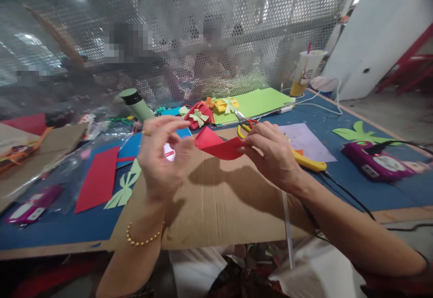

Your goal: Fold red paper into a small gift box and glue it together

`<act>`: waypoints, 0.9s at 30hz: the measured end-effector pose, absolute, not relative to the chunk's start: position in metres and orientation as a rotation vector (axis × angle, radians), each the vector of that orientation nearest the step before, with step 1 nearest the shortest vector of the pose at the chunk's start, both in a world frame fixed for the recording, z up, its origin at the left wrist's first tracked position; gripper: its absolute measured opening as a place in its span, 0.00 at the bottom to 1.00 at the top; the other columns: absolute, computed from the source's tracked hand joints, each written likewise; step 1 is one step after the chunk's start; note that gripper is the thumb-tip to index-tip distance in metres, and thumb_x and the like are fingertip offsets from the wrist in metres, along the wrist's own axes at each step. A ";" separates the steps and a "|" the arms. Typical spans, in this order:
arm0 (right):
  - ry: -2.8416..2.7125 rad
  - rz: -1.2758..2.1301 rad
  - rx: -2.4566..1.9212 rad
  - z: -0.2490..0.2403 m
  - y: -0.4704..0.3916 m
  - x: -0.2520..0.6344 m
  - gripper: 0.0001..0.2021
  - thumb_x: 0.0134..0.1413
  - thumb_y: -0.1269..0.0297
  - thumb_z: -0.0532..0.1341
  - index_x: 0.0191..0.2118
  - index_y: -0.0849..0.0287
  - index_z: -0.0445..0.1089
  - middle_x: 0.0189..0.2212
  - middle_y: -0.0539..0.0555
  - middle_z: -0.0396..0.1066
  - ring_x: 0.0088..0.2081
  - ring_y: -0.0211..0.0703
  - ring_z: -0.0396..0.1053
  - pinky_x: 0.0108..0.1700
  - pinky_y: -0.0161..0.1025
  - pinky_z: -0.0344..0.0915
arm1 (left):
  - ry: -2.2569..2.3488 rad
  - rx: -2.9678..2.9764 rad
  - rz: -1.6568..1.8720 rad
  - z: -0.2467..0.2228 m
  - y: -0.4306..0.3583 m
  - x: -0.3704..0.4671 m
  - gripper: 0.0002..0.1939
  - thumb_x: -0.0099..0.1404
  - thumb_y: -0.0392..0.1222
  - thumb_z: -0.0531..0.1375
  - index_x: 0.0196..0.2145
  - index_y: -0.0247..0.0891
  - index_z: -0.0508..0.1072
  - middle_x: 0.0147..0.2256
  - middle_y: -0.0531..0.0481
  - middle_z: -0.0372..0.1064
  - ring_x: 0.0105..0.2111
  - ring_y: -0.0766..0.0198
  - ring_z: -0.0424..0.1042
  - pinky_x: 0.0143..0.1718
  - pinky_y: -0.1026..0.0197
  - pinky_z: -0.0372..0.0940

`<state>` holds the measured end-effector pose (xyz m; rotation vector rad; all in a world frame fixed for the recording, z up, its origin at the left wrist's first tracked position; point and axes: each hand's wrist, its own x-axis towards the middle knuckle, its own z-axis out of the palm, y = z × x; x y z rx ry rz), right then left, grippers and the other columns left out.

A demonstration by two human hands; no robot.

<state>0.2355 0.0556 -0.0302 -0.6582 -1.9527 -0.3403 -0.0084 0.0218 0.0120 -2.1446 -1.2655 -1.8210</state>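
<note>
A curled strip of red paper (219, 147) is held up over the brown cardboard sheet (216, 212). My right hand (270, 153) pinches its right end between thumb and fingers. At the other end, my left hand (165, 153) has its thumb and fingers apart, close to the paper's left edge; a slight blur hides whether the thumb touches it. Scissors with yellow and red handles (244, 126) lie just behind the paper. Beyond my right wrist is a yellow hot glue gun (309, 160), with a clear glue stick (288, 230) below the same wrist.
Left lie a flat red paper piece (98, 178) and light green paper leaves (123, 192). Behind are red and yellow paper shapes (199, 116), green sheets (260, 102), a green bottle (137, 104) and a drink cup (306, 72). A purple device (375, 160) with cables sits right.
</note>
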 end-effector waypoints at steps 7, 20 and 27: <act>-2.043 -0.685 -0.713 -0.033 0.051 0.234 0.13 0.73 0.68 0.57 0.33 0.56 0.71 0.30 0.54 0.70 0.35 0.47 0.60 0.39 0.45 0.51 | -1.464 -2.726 -1.431 -0.013 0.011 0.023 0.31 0.69 0.34 0.63 0.68 0.44 0.69 0.67 0.42 0.68 0.54 0.55 0.78 0.40 0.62 0.78; -2.121 -0.254 -0.648 -0.043 0.058 0.231 0.08 0.68 0.71 0.60 0.35 0.57 0.71 0.30 0.52 0.69 0.33 0.44 0.63 0.37 0.43 0.57 | -1.966 -2.948 -1.787 -0.014 0.019 0.021 0.17 0.65 0.32 0.59 0.46 0.40 0.85 0.38 0.48 0.84 0.32 0.61 0.83 0.32 0.63 0.78; -2.085 -0.222 -0.652 -0.043 0.060 0.232 0.09 0.70 0.68 0.60 0.35 0.56 0.72 0.31 0.53 0.71 0.34 0.46 0.66 0.38 0.43 0.58 | -1.774 -2.984 -1.753 -0.010 0.020 0.019 0.15 0.69 0.37 0.59 0.49 0.38 0.83 0.48 0.43 0.83 0.47 0.55 0.82 0.48 0.56 0.79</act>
